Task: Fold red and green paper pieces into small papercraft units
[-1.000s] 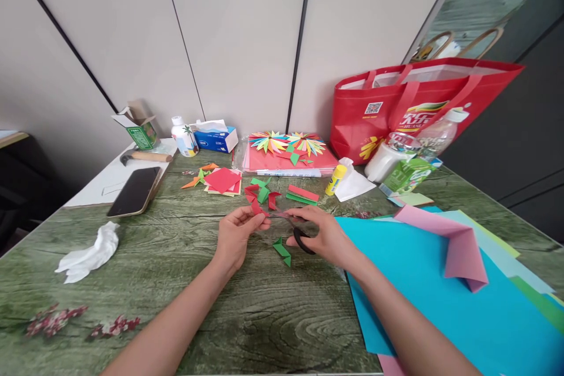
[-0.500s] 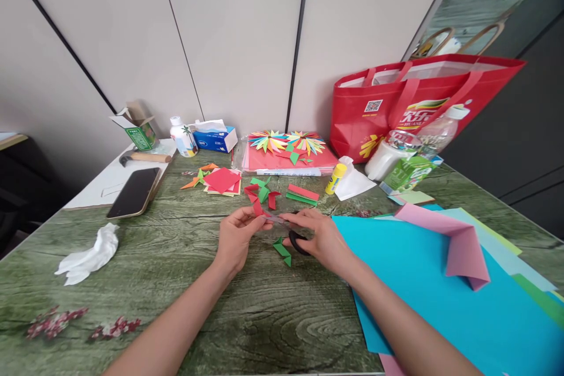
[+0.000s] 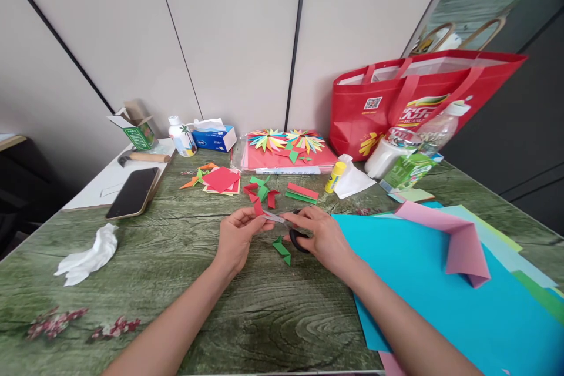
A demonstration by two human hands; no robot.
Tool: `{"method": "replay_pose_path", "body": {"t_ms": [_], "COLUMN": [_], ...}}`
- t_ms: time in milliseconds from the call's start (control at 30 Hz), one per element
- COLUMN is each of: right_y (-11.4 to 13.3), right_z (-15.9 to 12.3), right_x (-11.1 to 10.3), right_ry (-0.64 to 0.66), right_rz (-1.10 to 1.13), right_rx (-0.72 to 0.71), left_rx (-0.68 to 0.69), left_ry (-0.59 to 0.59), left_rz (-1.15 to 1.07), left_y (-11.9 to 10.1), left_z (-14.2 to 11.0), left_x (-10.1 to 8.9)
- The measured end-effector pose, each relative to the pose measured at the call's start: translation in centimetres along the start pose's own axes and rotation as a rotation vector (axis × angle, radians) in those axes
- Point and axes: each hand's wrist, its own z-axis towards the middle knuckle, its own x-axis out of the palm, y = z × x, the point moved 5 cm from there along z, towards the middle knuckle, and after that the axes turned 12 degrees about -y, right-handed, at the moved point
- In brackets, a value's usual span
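My left hand [image 3: 240, 236] pinches a small folded piece of red paper [image 3: 258, 208] between thumb and fingers. In my right hand [image 3: 324, 235] is a pair of scissors with black handles [image 3: 298, 241]; their metal blades point left and touch the red paper at my left fingertips. Just below the scissors a folded green paper piece [image 3: 282, 250] lies on the table. Beyond my hands are other folded red pieces [image 3: 273, 198], green folded pieces [image 3: 261, 188] and a red and green paper strip pair [image 3: 302, 192].
A yellow glue stick [image 3: 335, 177] stands by a white tissue [image 3: 355, 179]. Blue paper sheets [image 3: 405, 270] lie under my right forearm. A phone [image 3: 133, 192], a hammer [image 3: 145, 157] and a crumpled tissue [image 3: 90, 255] are at left. A red bag [image 3: 352, 111] stands behind.
The scissor blades have turned slightly and show more clearly beside the red paper. Both hands stay in almost the same place.
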Motion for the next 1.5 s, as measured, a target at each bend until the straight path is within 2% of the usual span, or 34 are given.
{"method": "replay_pose_path", "body": {"t_ms": [400,733,867,1000,1100,1167,1300,1367,1433,1500], "right_y": [-0.2,-0.5,-1.1,-2.4,-3.0,-3.2,-3.6,-3.8,-3.7,-3.6], "right_z": [0.2,0.4,0.6,0.5,0.4,0.3,0.3,0.3,0.3,0.3], "right_x": [-0.4,-0.8,-1.1,-1.1,-1.1,-1.0,-0.9,-0.9,-1.0,-1.1], "right_ry": [0.017,-0.002,0.009,0.087,0.129,0.146,0.184,0.206,0.219,0.219], "right_rz": [-0.035,-0.024,-0.114,-0.271,-0.353,-0.372,-0.370,-0.356,-0.327,-0.305], "right_rx": [-0.037,-0.008,0.041,0.145,0.172,0.176,0.203,0.211,0.211,0.217], "left_rx": [-0.012,-0.027,-0.015,-0.001,0.012,0.071,0.410,0.506,0.440,0.281], "left_ry": [0.046,0.013,-0.011,-0.014,-0.011,-0.012,-0.047,-0.027,0.008,0.041], "left_rz": [0.020,0.010,-0.021,-0.020,0.010,0.097,0.451,0.558,0.568,0.526], "left_y": [0.2,0.0,-0.3,-0.4,-0.4,-0.4,-1.4,-1.5,-1.2,-0.5], "left_z": [0.0,0.1,0.1,0.2,0.2,0.1,-0.5,-0.8,-0.7,-0.5], "left_x": [0.0,-0.1,-0.1,0.0,-0.1,-0.2,-0.4,-0.2,0.0,0.1]}}
